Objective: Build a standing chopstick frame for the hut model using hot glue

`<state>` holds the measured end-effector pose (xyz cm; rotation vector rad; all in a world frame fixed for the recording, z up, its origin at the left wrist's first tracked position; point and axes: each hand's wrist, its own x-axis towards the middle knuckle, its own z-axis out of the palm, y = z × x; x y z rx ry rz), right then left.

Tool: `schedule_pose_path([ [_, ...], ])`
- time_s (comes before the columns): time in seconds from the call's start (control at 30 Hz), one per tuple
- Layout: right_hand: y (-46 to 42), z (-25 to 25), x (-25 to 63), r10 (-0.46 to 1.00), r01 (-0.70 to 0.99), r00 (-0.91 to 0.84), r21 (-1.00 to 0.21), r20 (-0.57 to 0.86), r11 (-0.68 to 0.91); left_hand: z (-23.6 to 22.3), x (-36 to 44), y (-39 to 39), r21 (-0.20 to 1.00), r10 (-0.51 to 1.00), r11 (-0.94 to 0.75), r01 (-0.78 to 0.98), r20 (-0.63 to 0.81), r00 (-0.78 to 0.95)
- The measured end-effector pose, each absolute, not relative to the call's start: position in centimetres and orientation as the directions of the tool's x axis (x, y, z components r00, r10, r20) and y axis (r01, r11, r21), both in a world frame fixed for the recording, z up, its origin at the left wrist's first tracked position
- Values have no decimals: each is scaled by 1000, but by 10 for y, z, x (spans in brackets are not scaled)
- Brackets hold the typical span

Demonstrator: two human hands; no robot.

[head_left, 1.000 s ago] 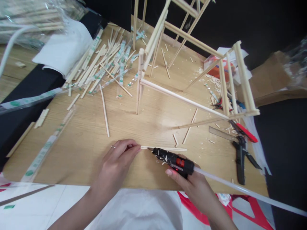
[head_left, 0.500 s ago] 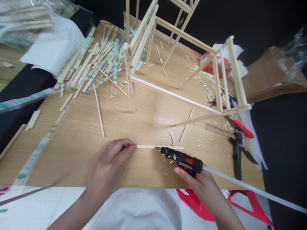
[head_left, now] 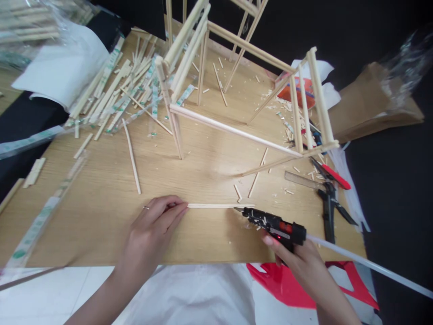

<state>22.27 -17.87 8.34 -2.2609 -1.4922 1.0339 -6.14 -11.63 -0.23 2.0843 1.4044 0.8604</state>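
My left hand pinches the left end of thin wooden sticks lying side by side on the table. In my right hand is a black hot glue gun with a red light lit and a long clear glue stick trailing from its back. The gun's nozzle is at the sticks, near their right end; whether it touches them I cannot tell. Beyond my hands stands a frame of wooden sticks, joined at its corners, on several legs.
Loose sticks and plastic wrappers are heaped at the back left. Cutters with a red-handled tool lie at the right, near a brown paper bag. Short offcuts and a single stick lie on the wooden table.
The glue gun has slid right along the sticks, from their middle toward the right end. My left hand keeps its pinch on the left end. The whole view has shifted slightly.
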Motion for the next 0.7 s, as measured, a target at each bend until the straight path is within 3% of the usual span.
schedule_pose_path([
  [0.33, -172, 78, 216, 901, 702, 150, -598, -407, -387, -2, -61, -117, 664, 926, -375, 646, 243, 288],
  [0.7, -163, 80, 201, 861, 700, 116, -574, -495, -424, -4, -65, -120, 669, 912, -402, 625, 232, 338],
])
